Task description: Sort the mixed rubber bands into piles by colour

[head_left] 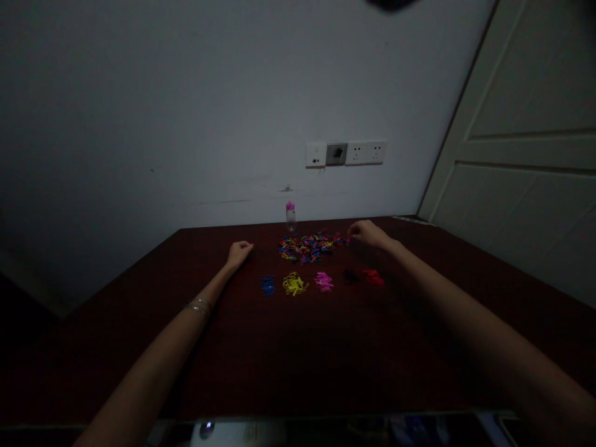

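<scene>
A loose pile of small mixed-colour elastic bands [310,246] lies on the dark red table. My right hand [367,233] is at the pile's right edge, thumb and fingers pinched together, with a pink band [347,241] at the fingertips. Left of the pile, my left hand [239,253] rests on the table with its fingers curled closed; nothing shows in it. Nearer to me, sorted by colour, lie blue bands [267,285], yellow bands [295,284], pink bands [324,282], black bands [350,276] and red bands [373,277].
Behind the pile a clear bottle with a pink top [290,217] stands upright near the wall. Sockets and switches [346,153] are set in the wall above. A pale panelled door [526,149] is at the right. Beyond the table's front edge a white object [237,434] shows below.
</scene>
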{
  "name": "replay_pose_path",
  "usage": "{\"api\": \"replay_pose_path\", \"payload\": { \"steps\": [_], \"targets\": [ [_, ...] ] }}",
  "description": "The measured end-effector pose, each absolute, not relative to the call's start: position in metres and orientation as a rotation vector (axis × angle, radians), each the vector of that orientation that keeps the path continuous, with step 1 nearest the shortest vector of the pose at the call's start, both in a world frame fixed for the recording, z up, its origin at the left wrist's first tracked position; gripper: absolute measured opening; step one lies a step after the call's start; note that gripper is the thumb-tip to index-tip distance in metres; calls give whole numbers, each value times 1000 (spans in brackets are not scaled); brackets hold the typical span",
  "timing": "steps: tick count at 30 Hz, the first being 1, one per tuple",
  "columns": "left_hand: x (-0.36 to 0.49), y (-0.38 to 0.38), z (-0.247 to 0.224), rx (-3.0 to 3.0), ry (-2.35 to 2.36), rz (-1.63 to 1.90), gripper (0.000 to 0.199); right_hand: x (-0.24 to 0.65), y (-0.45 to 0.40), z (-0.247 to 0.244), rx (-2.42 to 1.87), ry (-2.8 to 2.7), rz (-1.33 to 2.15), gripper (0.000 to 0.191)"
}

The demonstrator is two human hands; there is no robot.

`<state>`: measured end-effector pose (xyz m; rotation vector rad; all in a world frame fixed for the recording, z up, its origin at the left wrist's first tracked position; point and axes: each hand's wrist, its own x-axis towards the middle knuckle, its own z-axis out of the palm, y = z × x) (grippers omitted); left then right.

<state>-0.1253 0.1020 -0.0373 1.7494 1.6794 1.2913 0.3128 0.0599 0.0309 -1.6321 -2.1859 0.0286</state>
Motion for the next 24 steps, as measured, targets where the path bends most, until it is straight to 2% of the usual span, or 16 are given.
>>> {"api": "replay_pose_path", "payload": {
  "steps": [12,24],
  "targets": [
    [-122,97,-32,1767,1708,1284,22,306,50,37,-1576,-2215,-136,17],
    [-125,102,-37,1739,1690,1284,24,271,13,16,-1229,-2091,546,16]
  ]
}}
